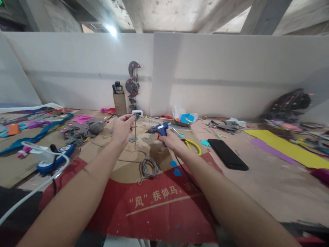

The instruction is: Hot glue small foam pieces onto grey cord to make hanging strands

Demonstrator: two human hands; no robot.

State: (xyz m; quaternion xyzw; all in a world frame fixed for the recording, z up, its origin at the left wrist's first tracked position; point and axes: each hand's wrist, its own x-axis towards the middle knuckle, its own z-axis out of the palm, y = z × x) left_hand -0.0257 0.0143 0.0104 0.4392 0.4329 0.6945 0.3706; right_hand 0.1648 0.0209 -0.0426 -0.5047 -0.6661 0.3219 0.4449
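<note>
Left hand: fingers pinching cord, beyond coil; likely light, limp, best held near tip. Right hand: fingers around glue gun, beyond coil, rightward; probably stiff, hold handle, nozzle maybe hot.

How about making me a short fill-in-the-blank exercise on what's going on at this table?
1. Of the left hand and the right hand, only the ____ one holds the blue glue gun.
2. The coiled cord lies to the picture's ____ of the black phone.
3. The large paper sheet beside the purple strip is coloured ____.

Missing words: right; left; yellow.
</note>
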